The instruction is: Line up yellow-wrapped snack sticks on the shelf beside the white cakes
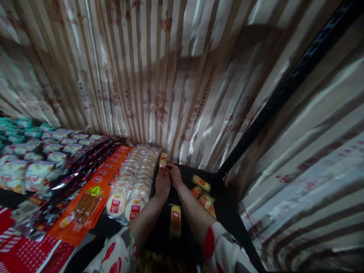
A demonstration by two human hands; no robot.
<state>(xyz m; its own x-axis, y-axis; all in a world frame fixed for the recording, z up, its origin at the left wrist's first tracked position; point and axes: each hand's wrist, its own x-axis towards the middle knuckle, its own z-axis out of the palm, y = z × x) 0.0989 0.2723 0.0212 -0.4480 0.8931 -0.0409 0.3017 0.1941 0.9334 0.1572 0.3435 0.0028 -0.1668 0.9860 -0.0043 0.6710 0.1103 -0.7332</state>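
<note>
Both of my hands reach to the back of a dark shelf (227,212). My left hand (162,182) and my right hand (174,173) meet on a small yellow-and-red snack packet (163,159) standing against the back wall, fingers pinched on its lower edge. To the left of my hands lie rows of round white cakes in clear wrappers (133,182). Several more yellow packets lie loose on the shelf: one between my forearms (175,220), others to the right (201,183).
Orange packets (93,193) and dark red packets (85,159) lie in rows further left, then white and green bags (34,159). A striped, shiny sheet (170,76) covers the back wall and the right side. A black bar (284,87) runs up diagonally at right.
</note>
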